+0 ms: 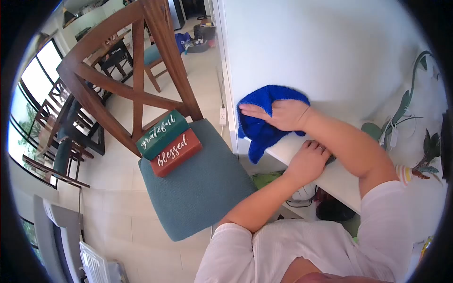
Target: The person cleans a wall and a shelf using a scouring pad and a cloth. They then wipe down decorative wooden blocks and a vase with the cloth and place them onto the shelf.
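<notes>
A bright blue cloth (264, 137) lies bunched over the left end of a white shelf (347, 191), up against the white wall. My right hand (289, 114) presses on it with fingers stretched out, a fold of the fabric covering part of them. Nearer to me, my left hand (309, 159) rests at the shelf's front edge with its fingers curled. A small dark thing (331, 160) shows beside its fingers, mostly hidden, so I cannot tell what it is.
A wooden chair (203, 162) with a teal seat stands at left. On it rest a green "grateful" block (163, 134) and a red "blessed" block (177, 153). Plant leaves (401, 106) and a striped pot (404, 173) are at right. A dark bag (334, 207) sits under the shelf.
</notes>
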The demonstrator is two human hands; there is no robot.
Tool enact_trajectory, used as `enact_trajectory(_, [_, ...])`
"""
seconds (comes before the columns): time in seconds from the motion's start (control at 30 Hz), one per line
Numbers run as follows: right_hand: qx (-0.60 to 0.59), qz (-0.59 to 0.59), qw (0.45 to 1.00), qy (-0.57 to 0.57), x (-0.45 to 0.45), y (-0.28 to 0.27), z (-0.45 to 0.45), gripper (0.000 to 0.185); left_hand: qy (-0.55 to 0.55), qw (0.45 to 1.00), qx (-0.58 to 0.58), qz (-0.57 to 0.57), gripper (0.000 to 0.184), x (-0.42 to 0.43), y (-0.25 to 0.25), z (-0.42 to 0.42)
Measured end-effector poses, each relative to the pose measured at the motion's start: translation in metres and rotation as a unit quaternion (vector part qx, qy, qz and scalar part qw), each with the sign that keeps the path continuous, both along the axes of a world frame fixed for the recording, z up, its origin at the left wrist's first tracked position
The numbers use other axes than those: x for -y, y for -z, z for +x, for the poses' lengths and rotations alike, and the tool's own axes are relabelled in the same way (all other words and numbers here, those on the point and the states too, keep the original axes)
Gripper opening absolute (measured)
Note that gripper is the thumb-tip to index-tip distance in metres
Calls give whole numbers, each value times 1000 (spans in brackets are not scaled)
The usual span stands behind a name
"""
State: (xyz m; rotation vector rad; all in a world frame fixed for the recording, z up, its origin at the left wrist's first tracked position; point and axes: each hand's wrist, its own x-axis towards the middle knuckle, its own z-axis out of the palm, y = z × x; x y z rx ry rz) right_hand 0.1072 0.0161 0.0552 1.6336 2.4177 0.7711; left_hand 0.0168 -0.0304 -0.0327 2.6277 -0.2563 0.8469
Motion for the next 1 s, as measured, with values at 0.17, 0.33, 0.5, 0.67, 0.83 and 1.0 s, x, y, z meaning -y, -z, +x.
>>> enact_trajectory(0.17, [27,-267,963,3,49,-8,69,65,24,1000,-4,-10,42,-1,3,-2])
enact_trajectory(0.33, [104,-362,925,51,46,5,76,46,21,1000,-12,9,37,2,5,4])
enact_trajectory(0.5, [81,-187,969,-142,7,44,58,44,12,1000,-23,14,38,4,2,6])
enact_trajectory(0.67, [-10,-18,976,-219,-43,61,3,43,34,970,-191,-149,42,2,-13,-2])
enact_trajectory(0.83, [-239,-6,964,-116,-49,22,-92,20,7,993,-26,-118,50,4,7,-6])
enact_trajectory(1.0, [-692,-59,714,-90,3,-15,-164,28,29,998,-58,-8,43,1,-5,4])
